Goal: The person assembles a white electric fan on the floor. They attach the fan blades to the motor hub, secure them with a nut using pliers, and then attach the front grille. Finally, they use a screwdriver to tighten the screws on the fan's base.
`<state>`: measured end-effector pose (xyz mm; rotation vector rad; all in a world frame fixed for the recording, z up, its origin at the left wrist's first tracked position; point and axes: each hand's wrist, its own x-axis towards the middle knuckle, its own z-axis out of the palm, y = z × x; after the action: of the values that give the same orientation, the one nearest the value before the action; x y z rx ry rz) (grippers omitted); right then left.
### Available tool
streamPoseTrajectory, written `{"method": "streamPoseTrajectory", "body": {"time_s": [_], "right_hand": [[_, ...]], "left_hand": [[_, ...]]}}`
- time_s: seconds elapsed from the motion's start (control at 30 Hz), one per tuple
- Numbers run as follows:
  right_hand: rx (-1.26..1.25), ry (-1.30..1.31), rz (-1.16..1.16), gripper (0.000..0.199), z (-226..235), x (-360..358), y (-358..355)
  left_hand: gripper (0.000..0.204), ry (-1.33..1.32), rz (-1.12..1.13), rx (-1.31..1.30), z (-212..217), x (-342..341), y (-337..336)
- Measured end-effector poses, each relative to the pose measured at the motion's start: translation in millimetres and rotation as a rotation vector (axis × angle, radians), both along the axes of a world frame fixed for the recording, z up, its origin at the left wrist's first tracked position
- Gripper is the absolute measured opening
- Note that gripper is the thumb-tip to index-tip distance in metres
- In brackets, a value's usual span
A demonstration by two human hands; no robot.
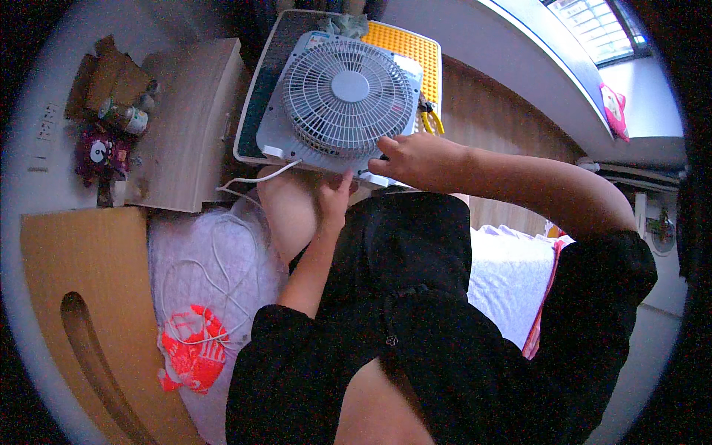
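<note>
A white box fan (350, 87) with a round wire grille lies face up on a small table (248, 141). My right hand (404, 154) is at its near right corner, fingers curled and pinched around a small dark thing I cannot make out. My left hand (337, 194) is at the near edge, fingers stretched toward the fan's rim and the thumb apart. From that edge a white power cord (259, 176) runs off to the left. Yellow-handled pliers (429, 119) lie beside the fan's right side.
Beyond the fan are a yellow studded mat (408, 48) and a crumpled clear bag (345, 26). On the left, a wooden cabinet (182, 119) bears a jar (124, 117) and an opened cardboard box (115, 78). Looped cord and a red-orange plastic bag (194, 352) lie on the bed.
</note>
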<state>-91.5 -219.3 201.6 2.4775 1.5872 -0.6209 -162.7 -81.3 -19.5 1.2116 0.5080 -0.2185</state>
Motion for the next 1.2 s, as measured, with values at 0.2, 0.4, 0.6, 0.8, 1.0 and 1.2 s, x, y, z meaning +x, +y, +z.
{"method": "streamPoseTrajectory", "body": {"time_s": [0.2, 0.4, 0.6, 0.8, 1.0, 1.2], "right_hand": [[-0.075, 0.260, -0.695, 0.044, -13, 9, 3], [0.022, -0.012, 0.098, 0.027, -7, -3, -6], [-0.283, 0.034, -0.238, 0.023, 0, -10, 18], [-0.320, -0.010, 0.019, 0.031, -14, -12, 4], [-0.307, 0.068, -0.164, 0.030, -11, -12, 11], [-0.216, 0.134, -0.200, 0.033, -14, -3, 10]], "left_hand": [[0.039, 0.143, -0.089, -0.066, -11, 8, 4], [0.031, 0.018, -0.034, -0.068, -13, 8, 1], [0.045, 0.020, -0.109, -0.126, -6, 9, 5], [0.049, -0.038, -0.125, -0.073, -10, 11, 5], [0.034, -0.008, -0.084, 0.050, -5, 9, 1], [0.061, 0.002, -0.149, 0.079, -10, 9, 4]]}}
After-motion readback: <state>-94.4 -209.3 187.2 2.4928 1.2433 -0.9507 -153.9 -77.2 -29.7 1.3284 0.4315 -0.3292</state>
